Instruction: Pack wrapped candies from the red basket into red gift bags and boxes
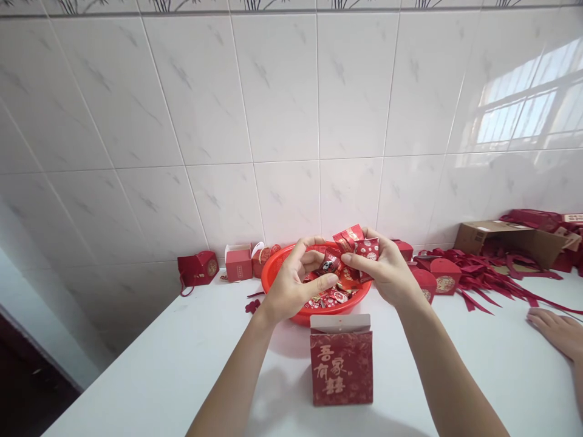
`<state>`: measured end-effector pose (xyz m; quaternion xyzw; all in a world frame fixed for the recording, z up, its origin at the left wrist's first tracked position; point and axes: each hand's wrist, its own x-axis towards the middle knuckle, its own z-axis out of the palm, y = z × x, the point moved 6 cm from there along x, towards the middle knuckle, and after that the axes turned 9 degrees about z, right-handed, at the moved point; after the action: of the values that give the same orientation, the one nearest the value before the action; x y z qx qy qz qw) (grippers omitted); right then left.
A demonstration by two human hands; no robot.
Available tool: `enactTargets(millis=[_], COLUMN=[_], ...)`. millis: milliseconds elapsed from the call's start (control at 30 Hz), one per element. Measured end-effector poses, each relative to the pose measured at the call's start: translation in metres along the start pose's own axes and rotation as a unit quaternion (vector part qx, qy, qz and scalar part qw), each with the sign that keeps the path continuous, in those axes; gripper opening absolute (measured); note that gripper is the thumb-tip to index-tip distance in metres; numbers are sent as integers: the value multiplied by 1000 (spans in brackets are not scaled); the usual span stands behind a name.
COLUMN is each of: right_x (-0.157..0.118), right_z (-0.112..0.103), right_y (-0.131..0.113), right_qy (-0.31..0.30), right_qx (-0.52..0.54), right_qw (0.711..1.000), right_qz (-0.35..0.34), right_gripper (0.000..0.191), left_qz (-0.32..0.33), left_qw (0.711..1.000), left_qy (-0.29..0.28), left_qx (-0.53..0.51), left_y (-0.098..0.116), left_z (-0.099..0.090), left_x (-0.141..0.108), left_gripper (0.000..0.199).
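Note:
Above a red plastic basket (310, 317) of wrapped candies, my right hand (389, 270) grips red wrapped candies (368, 250) between thumb and fingers. My left hand (291, 282) is curved over the basket's left side, thumb and fingers apart. Close to its fingertips is a dark red wrapped candy (330, 264); whether a hand touches it I cannot tell. In front of the basket stands a dark red gift box (342, 370) with gold characters, upright, its top flap raised. The inside of this box is hidden from view.
Small red boxes (238, 263) stand along the tiled wall left of the basket, others (441, 274) on its right. Dark red ribbons (483, 279) lie beside a cardboard box (505, 240). Another person's hand (558, 331) rests on the white table (182, 370) at right.

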<state>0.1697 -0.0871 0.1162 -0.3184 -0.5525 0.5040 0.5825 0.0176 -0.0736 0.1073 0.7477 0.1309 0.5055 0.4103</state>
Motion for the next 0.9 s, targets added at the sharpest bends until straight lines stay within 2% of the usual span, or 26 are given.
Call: enactTargets(millis=[133, 300, 400, 500, 633, 700, 900], right_x=[0, -5, -9, -11, -12, -12, -15], right_z=[-8, -20, -24, -25, -21, -17, -11], right_y=[-4, -17, -22, -23, -25, -26, -27], right_qy=[27, 53, 56, 42, 8, -17, -61], right_qx=[-21, -76, -105, -125, -169, -190, -220], right_qw=[999, 995, 992, 991, 984, 980, 971], right_qz=[-13, -43, -47, -37, -46, -56, -65], right_gripper=[32, 26, 24, 26, 25, 22, 20], left_qz=[-35, -41, -57, -93, -105, -103, -118], left_qw=[997, 979, 959, 924, 884, 880, 902], left_qy=[-20, -71, -175, -288, -376, -390, -346], left_qx=[70, 185, 216, 235, 258, 251, 229], left_y=[3, 20, 27, 24, 14, 8, -7], left_z=[-6, -18, -15, -4, 12, 20, 25], left_x=[-3, -6, -13, -23, -28, -27, -22], left_gripper=[51, 20, 18, 17, 20, 24, 26])
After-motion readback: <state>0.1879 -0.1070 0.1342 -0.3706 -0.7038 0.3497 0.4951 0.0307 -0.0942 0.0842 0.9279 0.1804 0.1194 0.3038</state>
